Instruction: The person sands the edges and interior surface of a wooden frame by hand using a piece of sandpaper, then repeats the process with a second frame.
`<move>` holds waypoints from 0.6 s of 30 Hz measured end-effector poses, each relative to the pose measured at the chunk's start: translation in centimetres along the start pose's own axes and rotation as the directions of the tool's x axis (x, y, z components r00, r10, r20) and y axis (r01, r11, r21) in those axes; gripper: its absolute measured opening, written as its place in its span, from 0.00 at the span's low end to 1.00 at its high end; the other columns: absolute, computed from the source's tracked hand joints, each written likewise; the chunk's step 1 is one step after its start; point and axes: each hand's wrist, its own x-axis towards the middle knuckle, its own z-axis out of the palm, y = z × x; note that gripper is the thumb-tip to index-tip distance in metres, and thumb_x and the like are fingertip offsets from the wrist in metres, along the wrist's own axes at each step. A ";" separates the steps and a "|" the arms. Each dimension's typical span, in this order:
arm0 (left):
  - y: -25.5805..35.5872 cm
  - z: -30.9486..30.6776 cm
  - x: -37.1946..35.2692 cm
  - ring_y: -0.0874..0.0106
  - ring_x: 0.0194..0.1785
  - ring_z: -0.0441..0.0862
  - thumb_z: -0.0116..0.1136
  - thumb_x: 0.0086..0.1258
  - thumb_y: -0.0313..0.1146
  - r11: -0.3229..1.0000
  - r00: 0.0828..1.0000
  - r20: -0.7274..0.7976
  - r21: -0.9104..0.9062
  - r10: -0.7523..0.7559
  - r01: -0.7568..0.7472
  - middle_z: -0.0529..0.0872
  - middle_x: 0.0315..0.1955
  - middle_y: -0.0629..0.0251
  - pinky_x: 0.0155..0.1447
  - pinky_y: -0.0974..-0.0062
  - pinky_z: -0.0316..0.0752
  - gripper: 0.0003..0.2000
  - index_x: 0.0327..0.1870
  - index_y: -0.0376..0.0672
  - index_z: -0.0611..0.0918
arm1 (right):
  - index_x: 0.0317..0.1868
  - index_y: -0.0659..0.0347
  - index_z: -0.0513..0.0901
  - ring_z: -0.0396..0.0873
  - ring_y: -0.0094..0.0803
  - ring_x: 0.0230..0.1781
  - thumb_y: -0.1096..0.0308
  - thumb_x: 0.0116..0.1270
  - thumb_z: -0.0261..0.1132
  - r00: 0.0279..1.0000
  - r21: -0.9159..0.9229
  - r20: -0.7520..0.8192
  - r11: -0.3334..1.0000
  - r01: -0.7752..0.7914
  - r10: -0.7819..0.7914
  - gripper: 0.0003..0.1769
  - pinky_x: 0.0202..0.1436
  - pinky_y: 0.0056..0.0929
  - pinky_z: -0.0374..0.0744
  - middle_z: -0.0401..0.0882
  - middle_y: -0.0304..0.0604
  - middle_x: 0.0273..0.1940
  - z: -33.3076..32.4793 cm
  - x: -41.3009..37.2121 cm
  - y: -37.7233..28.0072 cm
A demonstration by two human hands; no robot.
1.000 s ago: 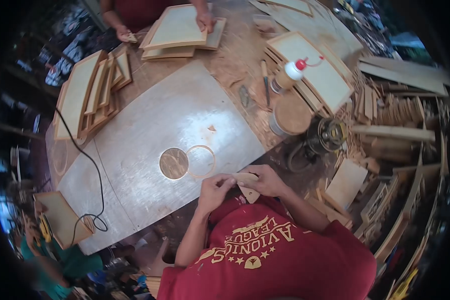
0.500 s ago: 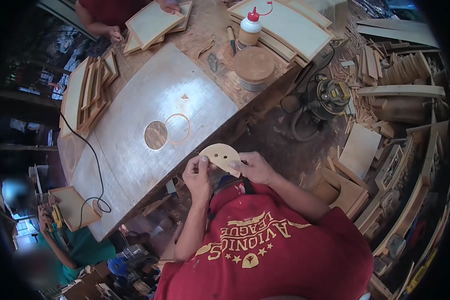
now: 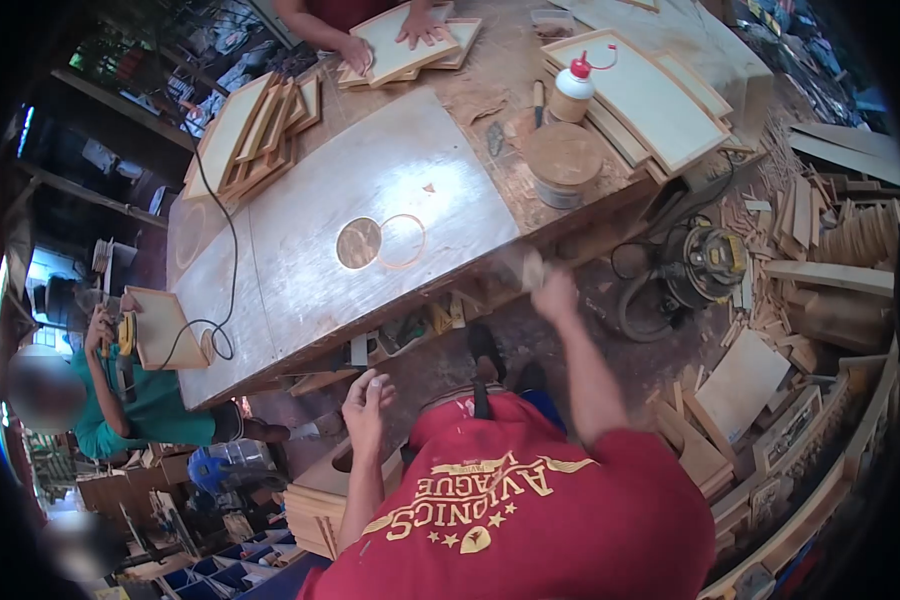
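Note:
My right hand is out past the table's near edge, gripping a pale, thin wooden piece that is smeared by motion. My left hand is raised in front of the shirt, with its fingers curled together and nothing showing in them. Across the worktable lies a grey, shiny board with a round dark opening and an overlapping ring outline.
A glue bottle with a red cap stands beside a round tin. Framed panels are stacked at the table's left. A co-worker's hands rest on panels opposite. A shop vacuum stands right, near wood scraps.
My left hand has let go of the pale wooden piece. My right hand has carried it up and right, toward the table edge. The view has shifted, and the co-worker's hands now lie flatter on a panel.

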 end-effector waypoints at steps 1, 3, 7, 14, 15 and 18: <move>-0.2 -0.8 -0.7 0.71 0.48 0.89 0.61 0.82 0.35 0.998 1.000 0.011 0.052 0.017 -0.018 0.88 0.53 0.54 0.53 0.75 0.84 0.20 0.67 0.30 0.79 | 0.45 0.60 0.90 0.86 0.60 0.53 0.50 0.67 0.67 0.983 -0.060 0.170 0.996 -0.063 0.073 0.20 0.58 0.58 0.81 0.89 0.60 0.47 6.5 -1.7 6.9; -0.1 -1.7 -0.5 0.72 0.48 0.88 0.61 0.82 0.34 0.982 0.994 -0.008 0.161 0.106 -0.103 0.89 0.51 0.55 0.53 0.76 0.84 0.19 0.65 0.28 0.79 | 0.47 0.58 0.91 0.86 0.62 0.54 0.50 0.67 0.68 0.915 0.148 0.093 0.903 -0.403 0.393 0.21 0.60 0.53 0.82 0.89 0.62 0.46 6.7 -8.9 10.9; -0.2 -1.9 -0.5 0.74 0.46 0.87 0.62 0.81 0.34 0.996 0.989 -0.145 -0.089 -0.022 0.010 0.89 0.49 0.55 0.50 0.77 0.84 0.20 0.65 0.29 0.79 | 0.47 0.65 0.90 0.87 0.59 0.52 0.52 0.67 0.68 0.867 0.171 0.119 0.850 -0.498 0.484 0.22 0.57 0.52 0.82 0.89 0.61 0.47 9.7 -18.6 23.1; 2.1 4.7 5.2 0.77 0.39 0.82 0.61 0.81 0.30 0.980 0.997 0.075 -0.200 0.009 0.006 0.87 0.48 0.56 0.40 0.81 0.78 0.19 0.67 0.30 0.76 | 0.46 0.69 0.89 0.87 0.49 0.49 0.58 0.67 0.72 0.701 0.092 0.077 0.695 -0.713 0.709 0.20 0.58 0.46 0.80 0.90 0.58 0.45 5.5 -20.7 31.7; 3.1 5.5 6.2 0.72 0.45 0.89 0.61 0.81 0.33 0.983 0.990 0.133 -0.181 0.047 -0.022 0.89 0.50 0.53 0.48 0.76 0.85 0.20 0.67 0.29 0.77 | 0.45 0.69 0.89 0.88 0.47 0.48 0.59 0.67 0.72 0.646 0.141 0.110 0.631 -0.763 0.756 0.19 0.56 0.46 0.80 0.90 0.57 0.44 4.5 -20.1 31.3; 6.9 9.3 9.5 0.70 0.45 0.89 0.60 0.82 0.33 0.984 0.984 0.153 -0.166 0.089 -0.063 0.89 0.50 0.52 0.47 0.74 0.86 0.20 0.67 0.29 0.77 | 0.44 0.69 0.89 0.87 0.46 0.40 0.62 0.66 0.72 0.742 0.418 -0.064 0.693 -0.587 0.667 0.17 0.51 0.45 0.81 0.89 0.57 0.39 3.5 -18.2 30.9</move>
